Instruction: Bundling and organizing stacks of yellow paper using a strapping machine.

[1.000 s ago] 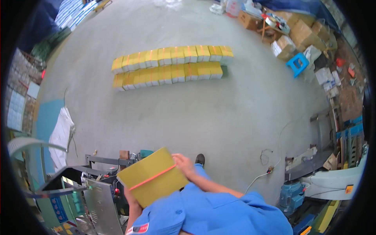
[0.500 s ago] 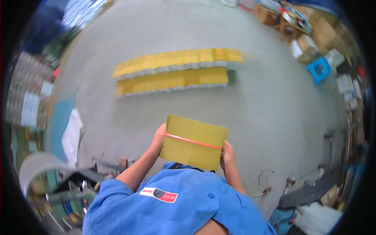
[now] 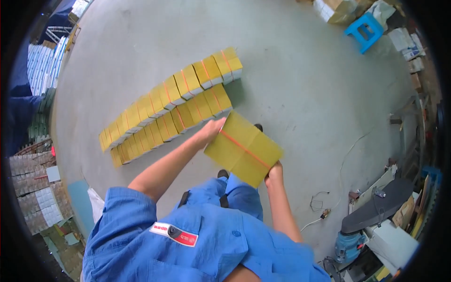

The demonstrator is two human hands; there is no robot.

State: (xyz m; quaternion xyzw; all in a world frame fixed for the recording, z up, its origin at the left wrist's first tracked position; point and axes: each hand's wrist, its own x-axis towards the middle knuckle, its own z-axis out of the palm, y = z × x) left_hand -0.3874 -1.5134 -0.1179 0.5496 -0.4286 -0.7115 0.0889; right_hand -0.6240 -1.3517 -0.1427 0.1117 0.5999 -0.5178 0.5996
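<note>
Between my two hands is a bundle topped with yellow paper (image 3: 245, 152), a red strap running across its middle. My left hand (image 3: 213, 129) is closed on its upper left edge, and my right hand (image 3: 274, 174) grips the lower right edge. The fingers beneath the bundle are hidden. Just beyond it, two slanting rows of similar bundles stand on the floor: a far row (image 3: 186, 82) and a near row (image 3: 188, 114). They have yellow tops, white sides and red straps. The held bundle's upper corner overlaps the end of the near row in the view.
A blue plastic stool (image 3: 365, 31) stands at the far right beside cartons (image 3: 336, 10). Stacked paper goods (image 3: 35, 181) line the left side. At the lower right are a blue machine (image 3: 348, 246), a dark padded board (image 3: 376, 207) and a loose cable (image 3: 350, 150) on the floor.
My view has turned to the right, and the rows now appear slanted and closer. The bundle, still in both hands, has moved right and tilted. My legs and shoes have come into sight.
</note>
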